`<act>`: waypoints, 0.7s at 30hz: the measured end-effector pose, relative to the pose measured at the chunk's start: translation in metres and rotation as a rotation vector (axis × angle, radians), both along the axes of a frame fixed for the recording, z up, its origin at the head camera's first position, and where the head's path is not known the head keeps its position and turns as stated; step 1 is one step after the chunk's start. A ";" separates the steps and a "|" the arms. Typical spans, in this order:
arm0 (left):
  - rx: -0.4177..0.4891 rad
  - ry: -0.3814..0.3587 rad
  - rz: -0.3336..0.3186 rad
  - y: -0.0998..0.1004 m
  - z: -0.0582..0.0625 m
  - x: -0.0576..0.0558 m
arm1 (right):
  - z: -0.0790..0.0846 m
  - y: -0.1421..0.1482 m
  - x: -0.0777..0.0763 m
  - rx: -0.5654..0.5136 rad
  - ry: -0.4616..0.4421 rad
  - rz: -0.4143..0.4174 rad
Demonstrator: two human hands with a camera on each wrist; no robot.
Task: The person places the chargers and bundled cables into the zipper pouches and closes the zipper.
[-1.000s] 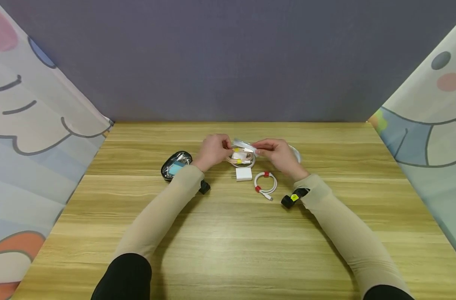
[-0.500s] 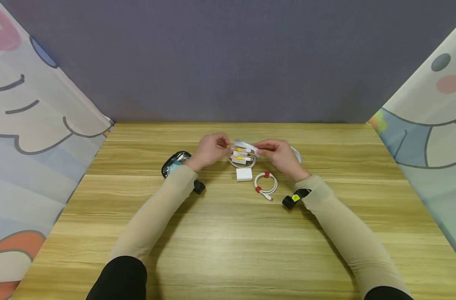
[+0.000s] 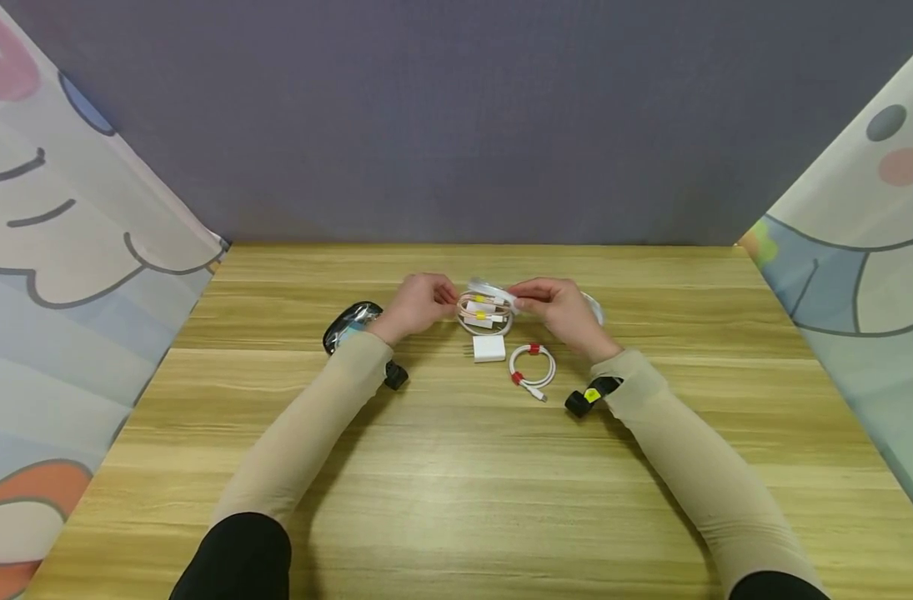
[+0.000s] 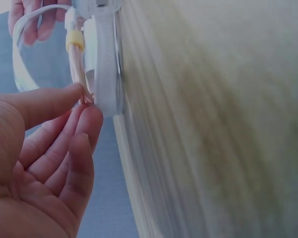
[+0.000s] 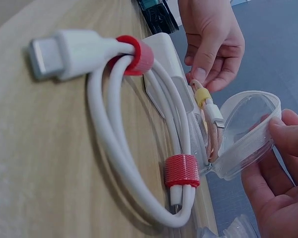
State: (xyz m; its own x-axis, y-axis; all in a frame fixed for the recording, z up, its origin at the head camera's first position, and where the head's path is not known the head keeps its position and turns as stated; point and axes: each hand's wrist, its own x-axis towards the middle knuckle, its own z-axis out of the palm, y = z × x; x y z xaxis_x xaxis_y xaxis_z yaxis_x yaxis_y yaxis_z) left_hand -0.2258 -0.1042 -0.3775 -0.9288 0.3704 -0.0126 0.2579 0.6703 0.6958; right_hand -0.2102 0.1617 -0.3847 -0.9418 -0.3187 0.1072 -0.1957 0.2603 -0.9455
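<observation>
My left hand [image 3: 417,305] pinches the edge of a coiled beige-pink cable [image 4: 76,69] between thumb and fingertips. Yellow ties [image 5: 202,95] bind this coil, which has white plugs. It sits at the opening of a small round clear zip case [image 3: 494,332], with a white block visible under the coil in the head view. My right hand [image 3: 559,310] pinches the raised clear lid [image 5: 262,136] by its white zip rim, holding it up.
In front of the case lie a white wall charger [image 3: 489,349] and a coiled white cable [image 5: 97,119] with red ties. At left stands a black-rimmed clear case [image 3: 342,329] with something light blue inside. Another clear rounded item [image 3: 595,310] is partly behind my right hand.
My left hand has shifted slightly left and down at the coil's edge. The beige-pink coil has moved slightly right over the case. My right hand stays almost still on the lid.
</observation>
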 end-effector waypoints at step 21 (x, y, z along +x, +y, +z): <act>-0.132 0.019 -0.021 0.007 -0.003 -0.007 | 0.029 -0.008 0.018 0.055 0.050 0.020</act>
